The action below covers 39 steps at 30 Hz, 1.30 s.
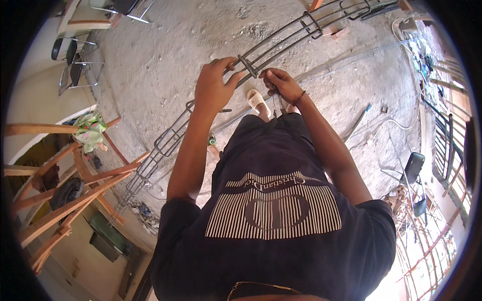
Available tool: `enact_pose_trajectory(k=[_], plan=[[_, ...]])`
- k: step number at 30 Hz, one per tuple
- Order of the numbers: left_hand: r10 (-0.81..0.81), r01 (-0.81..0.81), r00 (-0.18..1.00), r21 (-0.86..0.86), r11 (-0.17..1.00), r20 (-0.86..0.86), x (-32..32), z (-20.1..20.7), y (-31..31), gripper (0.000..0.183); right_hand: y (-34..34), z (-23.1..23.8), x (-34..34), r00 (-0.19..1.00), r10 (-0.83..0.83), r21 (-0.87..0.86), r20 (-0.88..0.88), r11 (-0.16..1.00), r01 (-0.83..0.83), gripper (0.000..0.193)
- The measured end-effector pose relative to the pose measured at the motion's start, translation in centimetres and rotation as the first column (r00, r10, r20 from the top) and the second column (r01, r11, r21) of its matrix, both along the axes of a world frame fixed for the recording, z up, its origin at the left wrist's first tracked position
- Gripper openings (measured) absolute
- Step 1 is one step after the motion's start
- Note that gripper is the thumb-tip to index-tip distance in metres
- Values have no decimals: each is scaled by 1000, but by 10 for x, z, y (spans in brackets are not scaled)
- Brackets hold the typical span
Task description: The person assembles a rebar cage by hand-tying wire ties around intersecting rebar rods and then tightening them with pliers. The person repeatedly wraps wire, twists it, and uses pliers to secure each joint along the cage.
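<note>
A long rebar cage point(283, 44) of grey steel bars and stirrups slants from the upper right to the lower left. My left hand point(213, 85) curls over its long bars beside one stirrup point(247, 66), thumb and forefinger on either side of the steel. Just right of that stirrup, my right hand point(283, 86) is closed, its thumb and forefinger pinched together near the bar ends. Thin dark strands that look like tie wire point(278, 104) hang below its fingers. Whether it also holds a tool is hidden.
Rough grey concrete floor point(165, 65) lies around the cage. Folding chairs point(75, 65) stand at the left, another chair point(412, 168) at the right. Wooden poles point(75, 208) jut in at lower left. A tape measure point(212, 139) lies near my feet, and a cable point(389, 122) curves across the right.
</note>
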<state>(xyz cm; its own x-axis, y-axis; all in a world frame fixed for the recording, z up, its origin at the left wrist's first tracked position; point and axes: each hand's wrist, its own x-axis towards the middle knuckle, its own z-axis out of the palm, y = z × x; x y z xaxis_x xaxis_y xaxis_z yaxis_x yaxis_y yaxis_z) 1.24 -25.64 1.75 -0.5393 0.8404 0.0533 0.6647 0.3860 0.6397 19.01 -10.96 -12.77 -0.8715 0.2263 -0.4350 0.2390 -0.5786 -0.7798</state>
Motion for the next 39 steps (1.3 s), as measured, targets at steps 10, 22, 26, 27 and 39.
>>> enact_pose_trajectory(k=[10, 22, 26, 27, 39], plan=[[17, -15, 981, -12, 1000, 195, 3, -8, 35, 18, -17, 11, -2, 978, -211, 160, 8, 965, 207, 37], [-54, 21, 988, 215, 976, 148, 13, -3, 28, 12, -52, 38, -23, 894, -433, 744, -113, 560, 365, 36], [-83, 48, 984, 214, 976, 158, 16, -3, 22, 12, -46, 37, -20, 913, -402, 745, -74, 586, 318, 35], [-85, 50, 982, 203, 978, 167, 17, -3, 20, 13, -44, 36, -20, 919, -388, 749, -72, 587, 306, 35], [-118, 61, 985, 390, 919, 124, 44, -20, -1, 8, -39, 31, -22, 937, -349, 382, -25, 863, 331, 13]])
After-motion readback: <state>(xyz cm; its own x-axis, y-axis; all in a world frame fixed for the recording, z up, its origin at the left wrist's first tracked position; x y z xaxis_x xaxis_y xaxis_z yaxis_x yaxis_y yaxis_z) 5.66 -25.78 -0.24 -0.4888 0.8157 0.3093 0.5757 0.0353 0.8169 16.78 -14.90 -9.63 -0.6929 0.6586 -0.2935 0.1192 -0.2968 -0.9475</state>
